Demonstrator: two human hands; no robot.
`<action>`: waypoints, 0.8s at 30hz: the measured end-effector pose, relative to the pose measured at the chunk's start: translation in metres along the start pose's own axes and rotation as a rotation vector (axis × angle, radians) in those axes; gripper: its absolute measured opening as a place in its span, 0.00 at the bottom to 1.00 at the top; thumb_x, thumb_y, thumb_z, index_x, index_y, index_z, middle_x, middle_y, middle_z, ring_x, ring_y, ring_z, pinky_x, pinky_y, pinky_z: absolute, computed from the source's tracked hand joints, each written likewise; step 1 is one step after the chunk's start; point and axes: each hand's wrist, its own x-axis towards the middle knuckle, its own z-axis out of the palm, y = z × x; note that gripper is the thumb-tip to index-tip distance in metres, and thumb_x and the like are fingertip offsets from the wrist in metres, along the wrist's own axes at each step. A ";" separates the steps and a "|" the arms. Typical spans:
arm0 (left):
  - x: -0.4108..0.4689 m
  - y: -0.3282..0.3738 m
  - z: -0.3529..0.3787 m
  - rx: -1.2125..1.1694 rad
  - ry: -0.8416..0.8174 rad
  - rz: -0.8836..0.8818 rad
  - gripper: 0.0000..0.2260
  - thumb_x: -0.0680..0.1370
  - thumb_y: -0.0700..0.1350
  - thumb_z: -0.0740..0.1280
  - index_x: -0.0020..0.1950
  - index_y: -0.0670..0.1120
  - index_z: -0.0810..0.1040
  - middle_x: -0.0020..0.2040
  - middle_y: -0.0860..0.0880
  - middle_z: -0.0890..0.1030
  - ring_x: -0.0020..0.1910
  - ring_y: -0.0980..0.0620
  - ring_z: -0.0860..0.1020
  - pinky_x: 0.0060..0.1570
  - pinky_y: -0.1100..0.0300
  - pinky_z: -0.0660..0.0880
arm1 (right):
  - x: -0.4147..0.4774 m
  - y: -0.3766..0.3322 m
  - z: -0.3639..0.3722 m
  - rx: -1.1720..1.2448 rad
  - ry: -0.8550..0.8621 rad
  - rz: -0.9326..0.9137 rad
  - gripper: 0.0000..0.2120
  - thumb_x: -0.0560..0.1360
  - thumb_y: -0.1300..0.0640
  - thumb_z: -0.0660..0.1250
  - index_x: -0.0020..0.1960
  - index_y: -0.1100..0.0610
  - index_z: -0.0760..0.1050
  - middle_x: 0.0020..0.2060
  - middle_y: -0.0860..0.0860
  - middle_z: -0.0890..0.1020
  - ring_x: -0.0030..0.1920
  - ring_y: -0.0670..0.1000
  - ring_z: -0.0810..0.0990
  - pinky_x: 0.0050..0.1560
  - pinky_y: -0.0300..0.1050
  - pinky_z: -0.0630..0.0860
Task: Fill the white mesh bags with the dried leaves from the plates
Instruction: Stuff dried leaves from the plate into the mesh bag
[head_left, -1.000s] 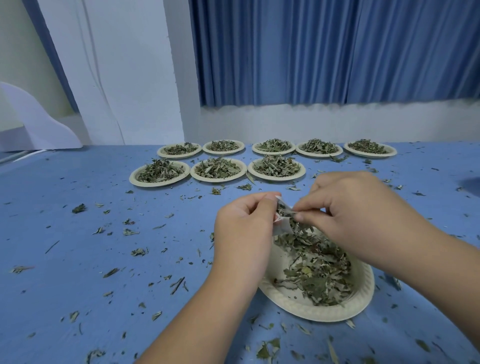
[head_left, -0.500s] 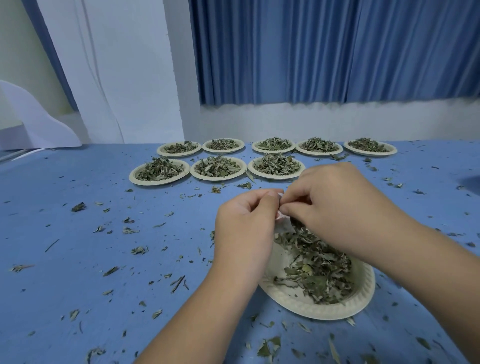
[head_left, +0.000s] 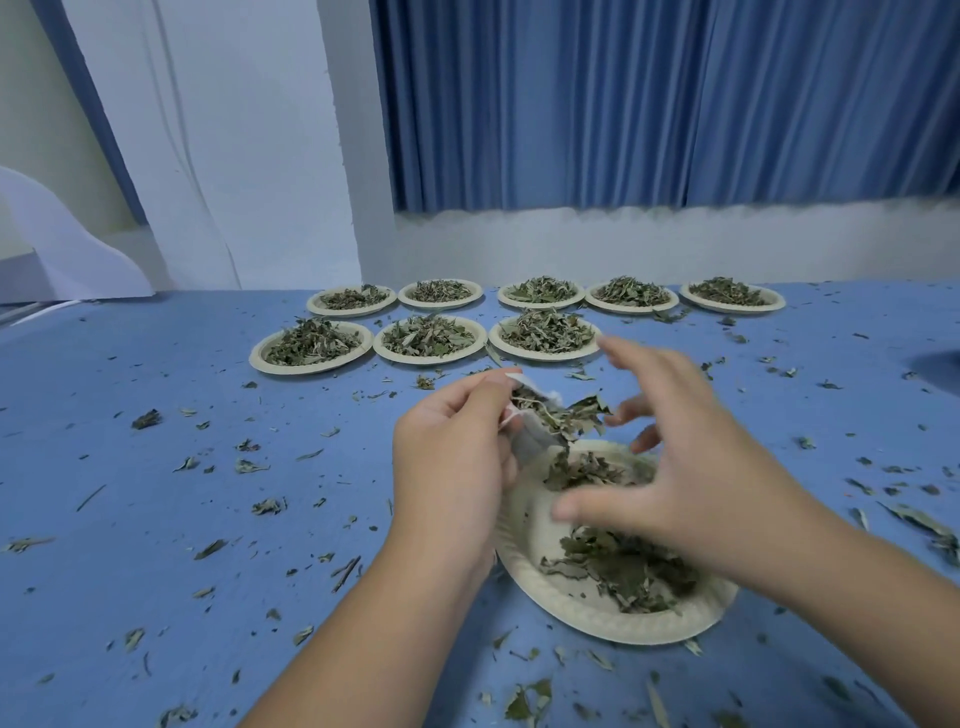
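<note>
Blue table (head_left: 156, 545), strewn with crumbs. At centre frame, the left hand (head_left: 452, 462) pinches the white mesh bag (head_left: 532, 444) at its mouth above the near plate (head_left: 597, 618). The right hand (head_left: 691, 467) hovers spread and empty. The dried leaves (head_left: 571, 415) look light and brittle, the bag limp; grip its rim.

left hand (head_left: 451, 460) grips mesh bag (head_left: 534, 442) | right hand (head_left: 691, 467) spread above plate (head_left: 597, 622)

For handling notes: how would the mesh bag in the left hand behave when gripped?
Probably floppy: the mesh bag creases where the left hand pinches it. Likely light, holding dried leaves. They poke out, so tipping may spill them.
</note>
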 end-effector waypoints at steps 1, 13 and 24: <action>0.000 0.000 0.000 -0.020 0.003 -0.003 0.06 0.78 0.40 0.67 0.43 0.43 0.82 0.24 0.53 0.68 0.18 0.57 0.61 0.20 0.66 0.61 | -0.001 0.001 0.007 -0.006 -0.033 -0.004 0.56 0.50 0.26 0.70 0.72 0.32 0.47 0.59 0.31 0.59 0.53 0.29 0.68 0.49 0.34 0.70; -0.002 -0.004 0.001 -0.049 -0.003 -0.006 0.07 0.77 0.39 0.67 0.43 0.43 0.84 0.25 0.50 0.67 0.19 0.56 0.60 0.20 0.65 0.61 | -0.004 0.000 0.024 0.130 0.292 -0.146 0.18 0.66 0.56 0.78 0.54 0.47 0.79 0.45 0.39 0.77 0.40 0.42 0.78 0.45 0.26 0.70; -0.013 -0.004 0.007 0.082 -0.080 0.049 0.08 0.78 0.41 0.65 0.45 0.45 0.85 0.22 0.55 0.70 0.17 0.59 0.64 0.20 0.67 0.60 | 0.002 -0.005 0.019 0.366 0.347 -0.063 0.14 0.69 0.59 0.75 0.45 0.40 0.78 0.42 0.38 0.81 0.37 0.46 0.77 0.41 0.37 0.76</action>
